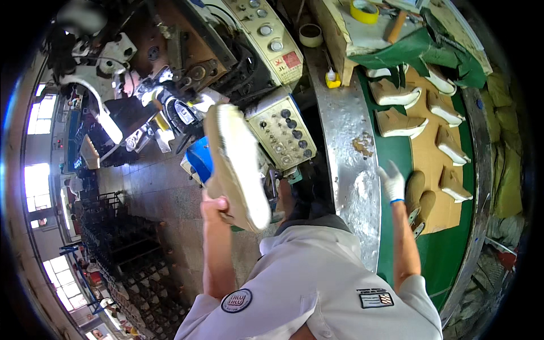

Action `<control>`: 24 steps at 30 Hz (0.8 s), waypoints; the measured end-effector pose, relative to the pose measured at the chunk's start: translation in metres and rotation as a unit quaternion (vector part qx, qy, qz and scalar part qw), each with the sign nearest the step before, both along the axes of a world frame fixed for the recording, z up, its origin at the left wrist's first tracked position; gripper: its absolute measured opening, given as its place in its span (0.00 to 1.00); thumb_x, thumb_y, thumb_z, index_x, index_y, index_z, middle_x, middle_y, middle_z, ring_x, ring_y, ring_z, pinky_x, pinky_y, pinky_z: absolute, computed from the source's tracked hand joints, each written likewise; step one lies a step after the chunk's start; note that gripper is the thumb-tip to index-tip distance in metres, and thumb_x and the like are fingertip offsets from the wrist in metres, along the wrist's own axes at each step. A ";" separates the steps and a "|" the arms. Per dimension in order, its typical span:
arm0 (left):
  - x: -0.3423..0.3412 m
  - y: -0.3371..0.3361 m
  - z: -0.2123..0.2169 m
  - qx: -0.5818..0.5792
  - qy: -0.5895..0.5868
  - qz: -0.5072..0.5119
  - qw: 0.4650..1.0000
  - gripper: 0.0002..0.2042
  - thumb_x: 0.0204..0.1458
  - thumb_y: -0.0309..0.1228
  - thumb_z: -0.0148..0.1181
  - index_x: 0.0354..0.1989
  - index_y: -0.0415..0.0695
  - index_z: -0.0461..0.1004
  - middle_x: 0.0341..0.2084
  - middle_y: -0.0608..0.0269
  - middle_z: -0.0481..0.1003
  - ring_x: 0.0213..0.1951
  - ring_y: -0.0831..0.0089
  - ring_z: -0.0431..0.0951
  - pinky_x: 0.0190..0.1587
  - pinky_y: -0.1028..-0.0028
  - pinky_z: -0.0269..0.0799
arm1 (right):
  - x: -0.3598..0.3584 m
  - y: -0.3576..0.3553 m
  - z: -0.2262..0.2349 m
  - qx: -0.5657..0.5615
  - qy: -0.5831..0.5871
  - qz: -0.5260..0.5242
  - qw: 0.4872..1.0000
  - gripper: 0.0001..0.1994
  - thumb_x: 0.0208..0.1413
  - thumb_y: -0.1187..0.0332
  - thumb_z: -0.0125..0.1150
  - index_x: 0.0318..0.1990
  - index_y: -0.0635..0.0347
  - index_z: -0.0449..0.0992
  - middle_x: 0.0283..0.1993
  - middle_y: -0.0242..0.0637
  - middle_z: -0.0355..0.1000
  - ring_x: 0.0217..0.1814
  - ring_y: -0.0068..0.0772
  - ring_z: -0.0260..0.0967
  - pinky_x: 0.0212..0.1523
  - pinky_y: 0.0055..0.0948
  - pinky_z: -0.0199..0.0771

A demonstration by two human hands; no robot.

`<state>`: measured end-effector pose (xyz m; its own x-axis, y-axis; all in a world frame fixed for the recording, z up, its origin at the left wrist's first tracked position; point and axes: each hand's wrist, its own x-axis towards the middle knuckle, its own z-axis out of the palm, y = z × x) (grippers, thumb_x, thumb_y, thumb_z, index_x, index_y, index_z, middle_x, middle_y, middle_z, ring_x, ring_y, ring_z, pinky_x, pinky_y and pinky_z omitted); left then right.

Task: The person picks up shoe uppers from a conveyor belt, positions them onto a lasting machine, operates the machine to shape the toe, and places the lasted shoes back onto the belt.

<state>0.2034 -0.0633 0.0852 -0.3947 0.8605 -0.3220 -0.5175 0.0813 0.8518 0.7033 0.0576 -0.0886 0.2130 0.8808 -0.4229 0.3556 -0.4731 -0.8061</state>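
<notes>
My bare left hand (214,208) is closed around the lower end of a beige shoe upper (214,153), held up in front of the machine. Its long white underside faces right, and the fingers behind it are partly hidden. To the right, my right hand (392,182) wears a white glove with a blue cuff. That hand hovers at or just over the green bench top (394,238), holding nothing, its fingers apart. Nearest to it stands a pair of brown shoe pieces (418,195). Beyond them, several beige shoe uppers (399,122) with white edges sit in rows on brown cardboard (422,153).
A worn metal strip (357,187) edges the bench. Ahead are a control box with knobs (283,133) and a machine (181,107) with a blue part (199,157). A shelf holds yellow tape (364,11) and a wooden handle (398,27). Dark racks (124,243) stand on the left.
</notes>
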 end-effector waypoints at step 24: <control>0.034 0.056 -0.062 -0.076 0.662 -0.152 0.730 0.11 0.59 0.26 0.64 0.47 0.33 0.78 0.40 0.48 0.82 0.41 0.54 0.84 0.45 0.63 0.78 | 0.025 0.036 0.073 0.068 0.015 -0.073 0.995 0.32 0.51 0.47 0.68 0.56 0.64 0.77 0.48 0.53 0.80 0.49 0.42 0.80 0.54 0.36 0.76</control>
<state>0.2375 -0.0070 0.0228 -0.2448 0.9671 0.0684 0.8128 0.1663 0.5583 0.7280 0.0933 -0.0153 0.3320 0.8909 -0.3100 0.2657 -0.4036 -0.8755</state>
